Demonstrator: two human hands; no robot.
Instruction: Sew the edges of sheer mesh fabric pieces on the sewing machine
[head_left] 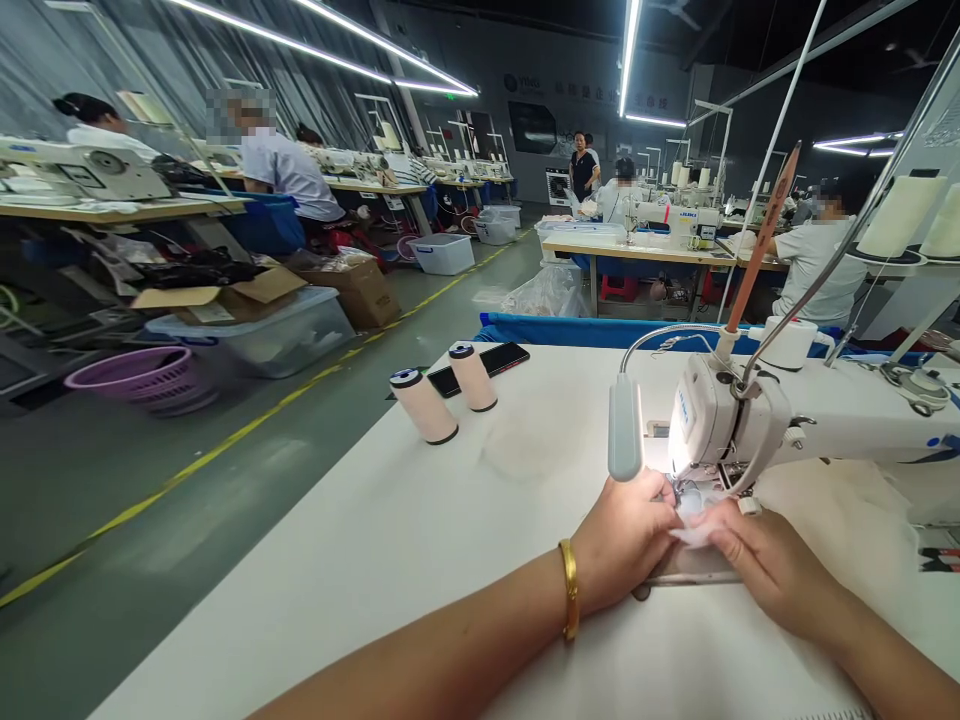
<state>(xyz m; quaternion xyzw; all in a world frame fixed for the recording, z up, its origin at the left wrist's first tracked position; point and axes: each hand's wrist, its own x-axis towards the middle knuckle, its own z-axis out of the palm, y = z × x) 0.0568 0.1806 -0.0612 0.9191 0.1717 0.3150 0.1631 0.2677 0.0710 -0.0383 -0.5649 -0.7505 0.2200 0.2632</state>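
Observation:
A white sewing machine (810, 415) stands on the white table (390, 540) in front of me, its needle area lit by a small lamp (625, 428). My left hand (622, 540), with a gold bangle on the wrist, rests by the needle with fingers curled onto a small white fabric piece (694, 530). My right hand (757, 555) pinches the same piece from the right, just below the presser foot. The fingertips of both hands are partly hidden by the fabric and glare.
Two pale thread spools (424, 405) (473, 377) and a dark phone (487, 367) sit at the table's far left. Cream thread cones (900, 215) stand behind the machine. Left of the table runs a grey aisle with a yellow line (225, 445). Other workers sit at machines beyond.

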